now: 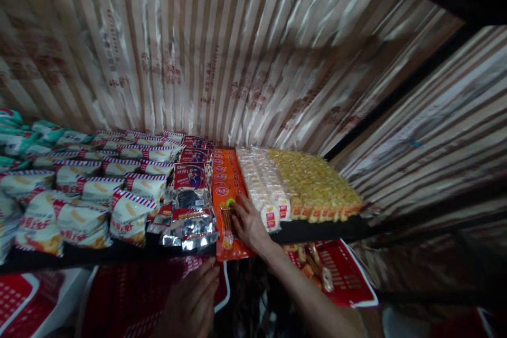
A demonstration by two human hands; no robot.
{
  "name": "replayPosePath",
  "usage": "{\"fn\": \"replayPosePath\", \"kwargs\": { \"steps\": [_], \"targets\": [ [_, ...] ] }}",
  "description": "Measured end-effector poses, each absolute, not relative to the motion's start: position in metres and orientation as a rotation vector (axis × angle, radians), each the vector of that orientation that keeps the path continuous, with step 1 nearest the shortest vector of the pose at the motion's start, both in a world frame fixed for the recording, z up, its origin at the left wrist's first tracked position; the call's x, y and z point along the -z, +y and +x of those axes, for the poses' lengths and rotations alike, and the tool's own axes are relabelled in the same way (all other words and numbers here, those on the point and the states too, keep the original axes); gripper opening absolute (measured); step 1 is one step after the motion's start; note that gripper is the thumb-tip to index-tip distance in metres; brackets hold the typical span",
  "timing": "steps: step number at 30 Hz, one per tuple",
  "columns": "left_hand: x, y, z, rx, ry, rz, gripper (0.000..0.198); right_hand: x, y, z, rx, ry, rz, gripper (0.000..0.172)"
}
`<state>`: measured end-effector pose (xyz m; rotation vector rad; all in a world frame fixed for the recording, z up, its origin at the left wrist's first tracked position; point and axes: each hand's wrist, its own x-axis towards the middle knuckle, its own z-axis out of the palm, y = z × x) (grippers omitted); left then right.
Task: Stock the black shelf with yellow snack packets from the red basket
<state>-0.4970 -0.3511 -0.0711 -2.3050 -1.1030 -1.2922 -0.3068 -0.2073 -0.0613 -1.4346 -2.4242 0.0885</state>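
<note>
My right hand (249,223) rests on the front orange packet (227,222) of an overlapping row on the shelf, its fingers spread over the right part of the packet. Below the shelf edge, my left hand (194,296) is raised with fingers stretched out and close together, holding nothing that shows. Just left of the orange row lie dark red and silver packets (192,190). To its right stand white packets (270,211) and rows of yellow packets (317,185).
White snack bags (129,216) with striped tops fill the left of the shelf, and green bags (47,130) lie farther left. Under the dark shelf edge (328,229) are red baskets (348,274). Striped sheeting (198,53) hangs behind.
</note>
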Motion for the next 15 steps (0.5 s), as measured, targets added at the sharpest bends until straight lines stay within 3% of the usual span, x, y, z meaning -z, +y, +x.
{"fn": "replayPosePath", "kwargs": {
  "steps": [15],
  "targets": [
    [0.113, -0.380, -0.449, 1.335, -1.182, -2.332, 0.036, 0.070, -0.223, -0.298, -0.106, -2.539, -1.462, 0.045]
  ]
}}
